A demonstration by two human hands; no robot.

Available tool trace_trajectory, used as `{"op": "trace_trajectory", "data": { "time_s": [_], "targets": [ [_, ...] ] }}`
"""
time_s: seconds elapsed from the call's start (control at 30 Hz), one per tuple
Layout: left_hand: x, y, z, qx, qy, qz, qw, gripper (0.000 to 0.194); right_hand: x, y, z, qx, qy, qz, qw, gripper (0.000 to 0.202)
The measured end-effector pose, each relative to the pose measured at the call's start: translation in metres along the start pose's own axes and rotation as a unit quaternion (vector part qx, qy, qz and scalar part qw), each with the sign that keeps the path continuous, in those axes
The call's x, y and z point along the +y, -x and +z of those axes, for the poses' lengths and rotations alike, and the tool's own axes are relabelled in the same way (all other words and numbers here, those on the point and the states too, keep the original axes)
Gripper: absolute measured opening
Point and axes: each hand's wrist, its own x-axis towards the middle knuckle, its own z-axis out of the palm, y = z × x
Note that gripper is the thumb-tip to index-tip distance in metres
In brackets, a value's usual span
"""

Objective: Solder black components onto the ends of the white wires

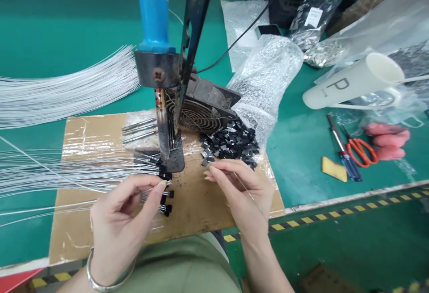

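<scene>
My left hand [125,217] has thumb and forefinger pinched together beside a row of black end pieces [166,206] fitted on thin wires [100,170]. Whatever is between these fingertips is too small to make out. Closed at the front edge of a pile of small black pieces [231,143], my right hand [244,190] has a thin, light wire [246,188] running out of its fingers and across the palm. Its fingertips are partly hidden. Above and between the hands, a blue-handled soldering iron [154,20] points downward in a black clamp [157,69].
A dusty fan [204,110] stands behind the iron on a cardboard sheet [80,136]. A thick bundle of wires [67,92] lies at left. On the right are a white mug [351,83], orange-handled scissors [362,152], a screwdriver [348,165] and a yellow sponge [334,169].
</scene>
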Motion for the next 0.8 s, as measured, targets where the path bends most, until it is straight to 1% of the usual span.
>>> {"op": "trace_trajectory", "data": {
  "time_s": [0.07,0.17,0.33,0.4,0.5,0.67,0.8],
  "targets": [
    [0.000,-0.002,-0.001,-0.011,0.004,0.022,1.000,0.006,-0.005,0.001,0.009,-0.008,-0.050,0.029,0.998,0.009],
    [-0.003,-0.005,-0.004,-0.028,-0.005,0.052,0.998,0.004,-0.008,0.004,0.022,-0.038,-0.092,0.059,0.993,0.007],
    [-0.006,-0.006,-0.009,-0.045,-0.026,0.046,0.998,0.004,-0.011,0.008,0.039,-0.089,-0.126,0.099,0.983,0.005],
    [-0.005,-0.006,-0.011,-0.050,-0.032,0.036,0.998,0.005,-0.012,0.009,0.042,-0.097,-0.123,0.098,0.983,0.003],
    [-0.003,-0.007,-0.011,-0.063,-0.017,0.031,0.997,0.006,-0.014,0.009,0.045,-0.108,-0.117,0.096,0.983,0.006],
    [0.007,-0.011,-0.011,-0.106,0.044,0.012,0.993,0.007,-0.014,0.013,0.048,-0.129,-0.144,0.132,0.972,0.009],
    [0.011,-0.014,-0.009,-0.105,0.056,0.002,0.993,0.008,-0.014,0.017,0.049,-0.131,-0.121,0.111,0.978,0.005]
  ]
}}
